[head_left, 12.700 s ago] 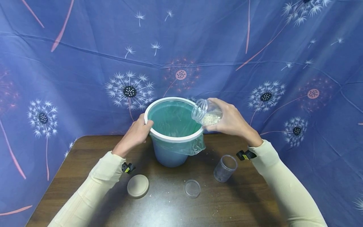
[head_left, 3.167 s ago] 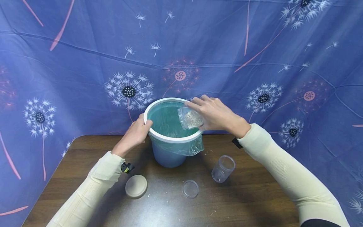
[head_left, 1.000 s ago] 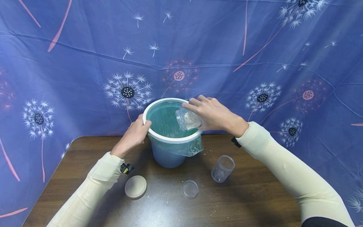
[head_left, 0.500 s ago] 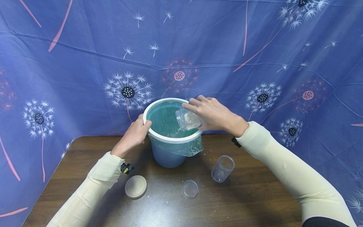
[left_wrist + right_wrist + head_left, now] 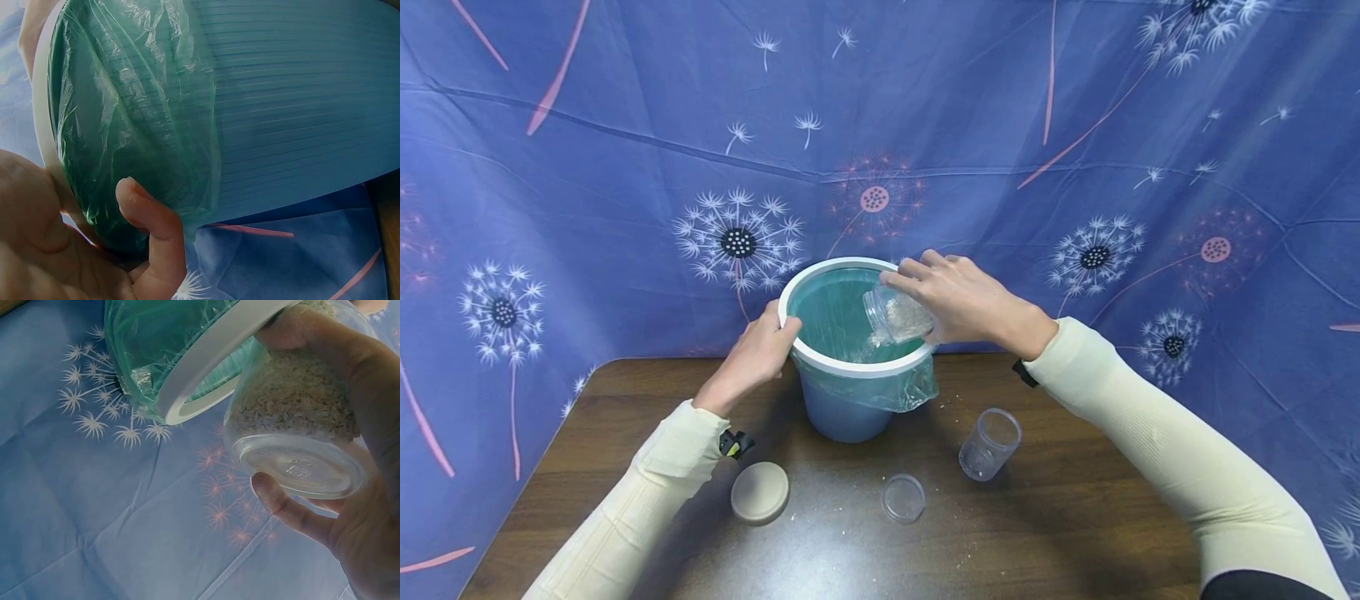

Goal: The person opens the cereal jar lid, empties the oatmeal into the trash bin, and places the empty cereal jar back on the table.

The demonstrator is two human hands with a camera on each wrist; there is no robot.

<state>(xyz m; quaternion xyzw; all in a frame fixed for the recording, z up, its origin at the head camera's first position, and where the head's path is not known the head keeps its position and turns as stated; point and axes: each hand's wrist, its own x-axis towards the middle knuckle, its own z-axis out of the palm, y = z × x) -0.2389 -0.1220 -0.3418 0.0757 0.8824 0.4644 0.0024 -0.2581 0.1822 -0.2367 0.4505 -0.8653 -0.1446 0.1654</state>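
A blue bin (image 5: 847, 412) with a white rim (image 5: 822, 358) and a green plastic liner (image 5: 831, 321) stands on the wooden table. My left hand (image 5: 758, 348) grips the left side of the rim, thumb over the top; in the left wrist view a curled finger (image 5: 153, 219) presses against the liner's outer fold. Above the bin's right side, my right hand (image 5: 966, 300) holds a clear jar (image 5: 880, 315) tipped mouth-down to the left. Pale flaky grains (image 5: 294, 394) fill part of the jar, and some are falling from its mouth into the bin.
In front of the bin lie a beige round lid (image 5: 760, 493) and a clear disc-shaped lid (image 5: 903, 498). A second clear jar (image 5: 990, 444) stands to the right. Small pale crumbs dot the table (image 5: 1045, 533). A blue dandelion-print cloth (image 5: 955, 100) hangs behind.
Since the oldest frame, my right hand has turned over and brought the jar left over the bin, tipping it. In the last second, grains have begun falling out. My left hand keeps its grip.
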